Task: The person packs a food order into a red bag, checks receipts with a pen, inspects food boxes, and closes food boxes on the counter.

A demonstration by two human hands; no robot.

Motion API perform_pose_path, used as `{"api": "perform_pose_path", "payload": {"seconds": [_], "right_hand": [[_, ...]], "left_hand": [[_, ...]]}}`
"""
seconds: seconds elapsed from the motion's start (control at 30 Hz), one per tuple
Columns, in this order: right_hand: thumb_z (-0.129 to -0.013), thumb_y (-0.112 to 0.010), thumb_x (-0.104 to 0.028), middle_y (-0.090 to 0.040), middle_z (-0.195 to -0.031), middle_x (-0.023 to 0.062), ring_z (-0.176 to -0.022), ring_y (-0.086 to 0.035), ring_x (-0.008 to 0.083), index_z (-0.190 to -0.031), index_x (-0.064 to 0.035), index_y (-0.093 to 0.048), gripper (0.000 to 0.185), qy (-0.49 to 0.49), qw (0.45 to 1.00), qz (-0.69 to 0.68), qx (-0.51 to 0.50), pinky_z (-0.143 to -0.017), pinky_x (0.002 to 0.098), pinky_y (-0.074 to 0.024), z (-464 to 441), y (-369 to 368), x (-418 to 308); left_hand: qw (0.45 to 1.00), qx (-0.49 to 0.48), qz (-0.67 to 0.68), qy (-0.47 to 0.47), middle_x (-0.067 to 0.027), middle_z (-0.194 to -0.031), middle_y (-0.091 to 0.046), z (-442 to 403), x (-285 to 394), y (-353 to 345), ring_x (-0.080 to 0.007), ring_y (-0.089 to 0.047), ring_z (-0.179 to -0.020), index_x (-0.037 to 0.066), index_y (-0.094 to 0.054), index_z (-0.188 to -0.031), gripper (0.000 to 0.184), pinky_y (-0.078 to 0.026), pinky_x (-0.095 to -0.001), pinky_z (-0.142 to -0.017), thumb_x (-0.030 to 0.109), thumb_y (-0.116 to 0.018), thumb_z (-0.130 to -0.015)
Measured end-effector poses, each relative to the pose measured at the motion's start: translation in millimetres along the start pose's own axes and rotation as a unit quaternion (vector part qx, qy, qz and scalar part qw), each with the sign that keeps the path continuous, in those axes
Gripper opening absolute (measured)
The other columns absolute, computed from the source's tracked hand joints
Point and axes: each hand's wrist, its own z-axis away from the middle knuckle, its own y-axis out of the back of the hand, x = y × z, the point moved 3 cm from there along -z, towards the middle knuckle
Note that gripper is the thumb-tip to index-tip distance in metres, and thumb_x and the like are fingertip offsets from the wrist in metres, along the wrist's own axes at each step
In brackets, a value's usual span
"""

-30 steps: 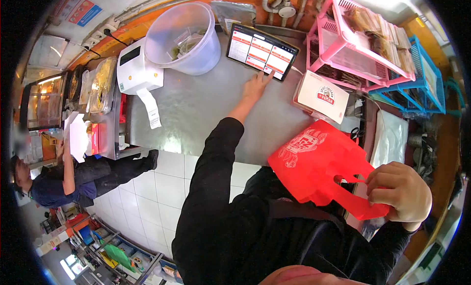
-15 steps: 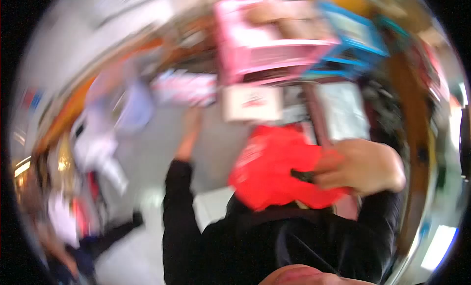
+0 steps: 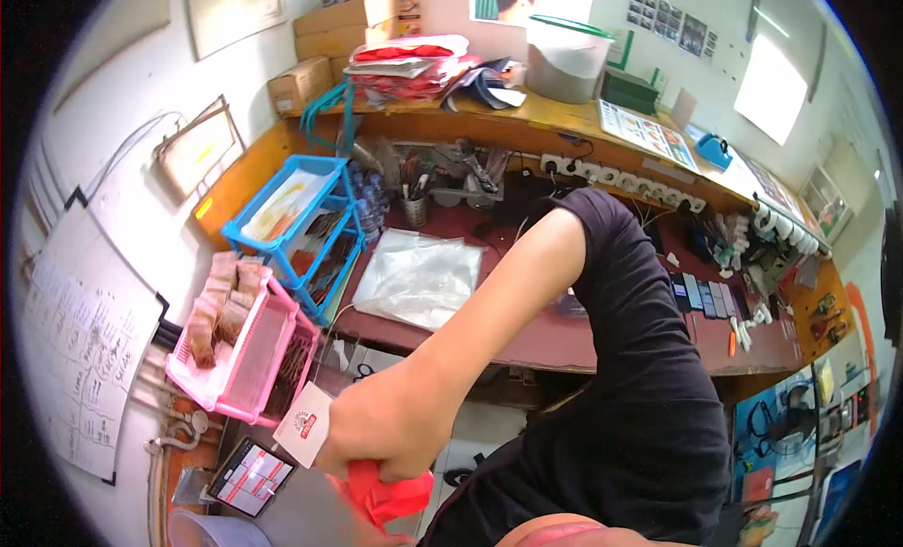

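My right hand [image 3: 390, 423] reaches across to the lower left, its fingers closed on a bright red bag [image 3: 390, 498] that hangs crumpled below the knuckles. Just left of the hand is a white card or flat box with a red logo [image 3: 306, 427]. The hand hides its right edge, and I cannot tell whether they touch. Of my left hand, at most a blurred bit of skin shows at the bottom edge under the bag; its fingers are hidden. A tablet with a lit screen [image 3: 250, 477] lies further left on the grey surface.
A pink drawer unit [image 3: 226, 387] with bundles of banknotes on top stands beside a blue tray rack [image 3: 315, 237]. On the dark red desk lie clear plastic bags [image 3: 419, 279], black-handled scissors [image 3: 365, 370] and a row of phones [image 3: 705, 298]. A pale tub [image 3: 212, 530] sits bottom left.
The view has swung to the right, bringing the desk into sight. My right hand and the red bag now appear lower left, near the logo card. My left hand, outstretched before, is mostly out of sight.
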Motion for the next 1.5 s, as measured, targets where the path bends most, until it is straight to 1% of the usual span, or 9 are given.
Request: {"api": "perform_pose_path", "payload": {"seconds": [0.23,0.6,0.73,0.8,0.87,1.0,1.17,1.3,1.5], "right_hand": [[-0.067,-0.065,-0.007,-0.056,-0.071,0.0125,-0.068,-0.056,0.0259,-0.081,0.0017,-0.051,0.022,-0.064,0.973,-0.095,0.199,-0.062,0.0370,-0.0444,139.1,19.4,-39.8],[-0.070,-0.071,-0.005,-0.062,-0.071,0.0062,-0.070,-0.059,0.0121,-0.084,0.0008,-0.051,0.025,-0.025,0.864,-0.241,0.442,-0.061,0.0287,-0.0465,482.5,28.2,-174.6],[-0.078,-0.074,-0.022,-0.049,-0.115,0.0156,-0.109,-0.050,0.0238,-0.125,0.0009,-0.045,0.060,-0.117,0.913,0.048,0.387,-0.088,0.0340,-0.0472,609.4,17.7,-216.4],[-0.076,-0.077,-0.032,-0.037,-0.132,0.0210,-0.123,-0.038,0.0336,-0.145,-0.0017,-0.026,0.091,-0.165,0.866,0.270,0.386,-0.101,0.0408,-0.0380,668.5,4.4,-232.6],[-0.064,-0.082,-0.048,-0.025,-0.145,0.0256,-0.135,-0.024,0.0429,-0.149,-0.0026,-0.014,0.117,-0.261,0.850,0.301,0.344,-0.110,0.0510,-0.0240,724.9,-25.1,-223.9],[-0.054,-0.087,-0.050,-0.013,-0.153,0.0240,-0.141,-0.004,0.0466,-0.150,-0.0050,-0.014,0.128,-0.324,0.851,0.193,0.365,-0.112,0.0583,-0.0152,772.0,-139.0,-156.8],[-0.061,-0.084,-0.045,-0.029,-0.148,0.0194,-0.139,-0.021,0.0363,-0.144,-0.0069,-0.031,0.106,-0.280,0.766,-0.019,0.579,-0.113,0.0489,-0.0204,737.7,-214.4,-123.7],[-0.067,-0.079,-0.035,-0.037,-0.142,0.0177,-0.134,-0.031,0.0333,-0.139,-0.0071,-0.037,0.088,-0.277,0.718,-0.039,0.637,-0.109,0.0458,-0.0269,732.7,-244.5,-112.3],[-0.076,-0.072,-0.021,-0.050,-0.132,0.0152,-0.126,-0.045,0.0288,-0.132,-0.0075,-0.047,0.063,-0.279,0.703,-0.025,0.654,-0.104,0.0411,-0.0365,722.8,-261.6,-102.1]], "left_hand": [[0.972,-0.195,-0.003,-0.133,-0.0150,-0.129,-0.052,3.4,175.3,-141.0,-0.0264,-0.050,-0.118,0.003,-0.045,-0.131,0.074,-0.044,-0.0396,-0.095,0.015,-0.080,-0.067],[0.931,-0.048,0.248,-0.263,-0.0136,-0.128,-0.050,37.6,301.8,-470.8,-0.0242,-0.050,-0.115,0.000,-0.040,-0.132,0.068,-0.043,-0.0402,-0.097,0.011,-0.078,-0.077],[0.906,-0.143,0.306,-0.255,-0.0096,-0.126,-0.052,67.7,355.7,-551.7,-0.0212,-0.051,-0.114,0.001,-0.044,-0.131,0.050,-0.042,-0.0370,-0.097,0.005,-0.067,-0.086],[0.901,-0.151,0.334,-0.233,-0.0074,-0.122,-0.055,80.0,370.8,-585.7,-0.0186,-0.052,-0.110,0.001,-0.049,-0.127,0.041,-0.043,-0.0349,-0.095,0.002,-0.064,-0.088],[0.903,-0.145,0.371,-0.160,-0.0063,-0.119,-0.056,82.6,371.4,-618.7,-0.0167,-0.054,-0.106,0.001,-0.051,-0.124,0.038,-0.044,-0.0341,-0.093,0.002,-0.064,-0.088],[0.872,-0.263,0.294,-0.290,-0.0073,-0.119,-0.057,113.4,398.2,-659.7,-0.0185,-0.054,-0.108,0.001,-0.054,-0.121,0.032,-0.044,-0.0337,-0.094,0.003,-0.062,-0.090],[0.826,-0.331,0.032,-0.455,-0.0190,-0.115,-0.048,142.1,415.4,-690.8,-0.0378,-0.044,-0.105,-0.003,-0.058,-0.097,0.041,-0.037,-0.0460,-0.093,0.015,-0.066,-0.062],[0.799,-0.258,-0.147,-0.522,-0.0174,-0.121,-0.043,160.0,428.5,-682.6,-0.0371,-0.035,-0.115,0.000,-0.058,-0.098,0.041,-0.030,-0.0489,-0.096,0.018,-0.069,-0.062],[0.775,-0.296,-0.150,-0.537,-0.0155,-0.121,-0.047,161.4,414.1,-682.9,-0.0369,-0.038,-0.117,0.003,-0.059,-0.108,0.052,-0.032,-0.0495,-0.096,0.026,-0.073,-0.063]]}}
